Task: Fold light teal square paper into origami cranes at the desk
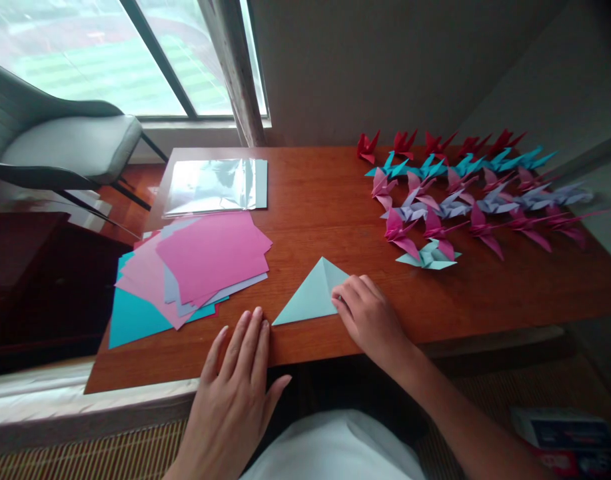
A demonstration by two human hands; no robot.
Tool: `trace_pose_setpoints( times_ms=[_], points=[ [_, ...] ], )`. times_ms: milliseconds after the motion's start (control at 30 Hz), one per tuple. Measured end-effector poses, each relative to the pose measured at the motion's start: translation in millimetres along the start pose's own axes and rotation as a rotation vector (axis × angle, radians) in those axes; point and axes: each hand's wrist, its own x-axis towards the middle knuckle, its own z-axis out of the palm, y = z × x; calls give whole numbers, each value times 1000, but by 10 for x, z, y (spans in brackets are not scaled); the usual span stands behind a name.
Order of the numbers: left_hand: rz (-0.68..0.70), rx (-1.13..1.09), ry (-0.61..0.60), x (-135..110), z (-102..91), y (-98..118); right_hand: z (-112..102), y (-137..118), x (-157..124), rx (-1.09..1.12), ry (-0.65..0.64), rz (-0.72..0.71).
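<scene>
A pale mint sheet of origami paper [308, 293], folded into a triangle with a crease down from its peak, lies flat on the wooden table [315, 187]. My right hand [368, 313] is on the triangle's right part, fingers curled, thumb and forefinger pinched together at the paper and covering its right corner. Just left of the triangle's left corner, my left hand [242, 363] rests palm down at the table's front edge, fingers stretched out and holding nothing.
Loose coloured paper sheets [215, 257] overlap on the left, below a shiny clear packet [212, 187]. Rows of folded paper cranes [450, 210] cover the right rear, with a mint crane [430, 255] nearest me. A grey chair [70, 147] stands by the window.
</scene>
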Motion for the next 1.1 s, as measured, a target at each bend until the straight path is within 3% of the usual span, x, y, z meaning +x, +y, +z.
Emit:
trace_pose_setpoints(
  times_ms=[133, 267, 433, 633, 833, 1100],
  points=[
    [-8, -34, 45, 74, -25, 14, -66, 57, 25, 190, 151, 21],
    [80, -66, 42, 163, -41, 198, -108, 151, 78, 113, 218, 73],
    [155, -80, 21, 355, -13, 455, -83, 231, 96, 72, 219, 108],
    [144, -156, 10, 533, -17, 601, -75, 240, 84, 87, 230, 91],
    [162, -187, -13, 529, 46, 657, -85, 208, 87, 75, 207, 79],
    [195, -205, -75, 477, 118, 687, -105, 79, 228, -53, 77, 73]
  ],
)
